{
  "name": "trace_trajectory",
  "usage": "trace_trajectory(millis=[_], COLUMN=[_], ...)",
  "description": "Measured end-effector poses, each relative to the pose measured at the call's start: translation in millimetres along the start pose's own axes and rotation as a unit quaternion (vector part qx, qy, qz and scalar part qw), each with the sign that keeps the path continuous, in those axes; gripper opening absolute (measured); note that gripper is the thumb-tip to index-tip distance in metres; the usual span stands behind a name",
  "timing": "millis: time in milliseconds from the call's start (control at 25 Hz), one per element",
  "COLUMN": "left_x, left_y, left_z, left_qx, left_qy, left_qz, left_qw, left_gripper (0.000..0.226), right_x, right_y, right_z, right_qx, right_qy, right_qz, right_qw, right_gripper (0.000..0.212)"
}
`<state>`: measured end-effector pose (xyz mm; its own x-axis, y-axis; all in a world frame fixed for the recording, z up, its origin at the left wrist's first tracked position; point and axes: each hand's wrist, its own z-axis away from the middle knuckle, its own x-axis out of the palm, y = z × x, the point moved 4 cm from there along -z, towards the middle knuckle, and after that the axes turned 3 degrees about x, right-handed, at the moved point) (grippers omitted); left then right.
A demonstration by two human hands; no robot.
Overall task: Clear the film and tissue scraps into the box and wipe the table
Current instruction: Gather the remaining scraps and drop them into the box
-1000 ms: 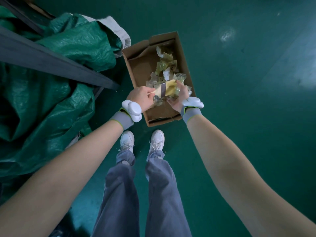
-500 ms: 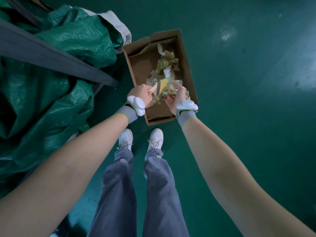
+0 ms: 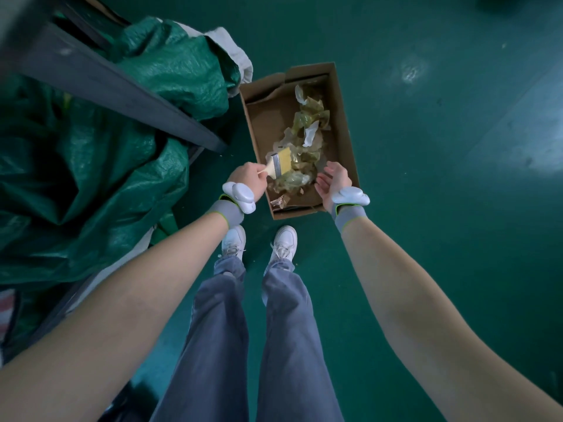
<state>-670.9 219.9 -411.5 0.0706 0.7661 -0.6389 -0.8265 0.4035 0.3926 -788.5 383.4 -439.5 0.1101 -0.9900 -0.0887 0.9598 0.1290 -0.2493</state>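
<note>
Step in hand: dumping scraps (image 3: 300,159) into box (image 3: 345,138) (scraps lying inside, on floor). Left hand (image 3: 248,179) gripping brush (image 3: 278,164); right hand (image 3: 333,181) hanging empty, palm up. Next: turning to table, wiping.

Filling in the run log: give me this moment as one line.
left hand: holds brush over box | right hand: open, empty | scraps: in box | table wipe: not seen
</note>
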Motion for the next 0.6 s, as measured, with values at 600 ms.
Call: trace_trajectory(millis=[600], left_x=[-115.6], left_y=[-1.2], left_z=[242.1], left_qx=[-0.134], left_qy=[0.097], left_qz=[0.195], left_qw=[0.967], left_gripper=[0.048], right_x=[-18.8], right_y=[15.2], right_z=[212.1], right_qx=[-0.024], right_qy=[-0.028], right_qz=[0.15], right_qw=[0.988], right_gripper=[0.017])
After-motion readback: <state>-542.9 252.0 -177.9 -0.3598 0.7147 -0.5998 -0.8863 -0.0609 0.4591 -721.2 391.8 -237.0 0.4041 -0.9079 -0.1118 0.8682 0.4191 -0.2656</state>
